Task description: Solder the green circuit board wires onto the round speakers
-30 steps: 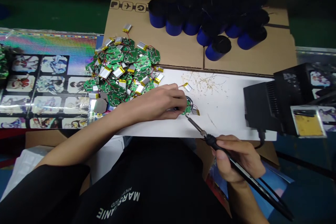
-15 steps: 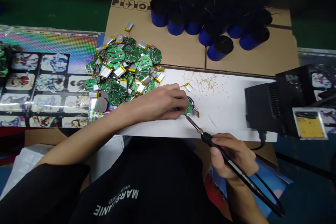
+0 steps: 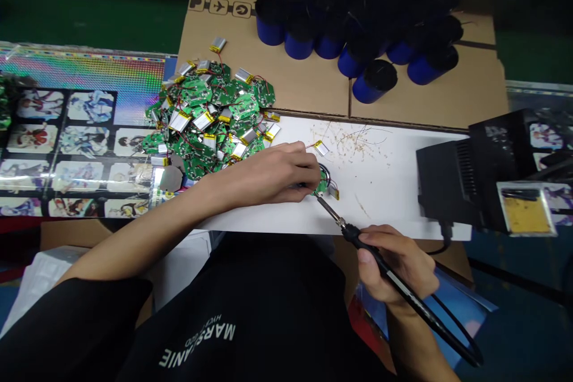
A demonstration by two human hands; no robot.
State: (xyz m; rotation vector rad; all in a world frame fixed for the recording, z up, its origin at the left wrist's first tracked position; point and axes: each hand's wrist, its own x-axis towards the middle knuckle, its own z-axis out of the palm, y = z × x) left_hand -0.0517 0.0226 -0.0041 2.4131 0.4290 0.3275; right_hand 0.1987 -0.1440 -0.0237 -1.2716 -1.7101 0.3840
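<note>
My right hand [image 3: 396, 265] grips a black soldering iron [image 3: 380, 262], its tip angled up and left to the edge of a green circuit board [image 3: 319, 186]. Over that board is my left hand [image 3: 293, 173], closed with its fingertips pinched together; what lies between them is hidden. A dark ring [image 3: 326, 174] shows at the right of the fingers, with a small battery [image 3: 335, 193] on wires beside it. Another silver and yellow battery [image 3: 320, 148] lies just above on the white board.
A heap of green circuit boards [image 3: 210, 101] with wired batteries lies left. Behind, several blue cylinders [image 3: 375, 81] stand or lie on cardboard [image 3: 308, 92]. To the right are a black soldering station [image 3: 447, 182] and a tray with a yellow sponge [image 3: 527, 212]. Wire scraps [image 3: 358, 138] litter the white board [image 3: 394, 191].
Almost nothing differs. Both hands and the soldering iron keep their places, and the whole view has shifted very slightly.
</note>
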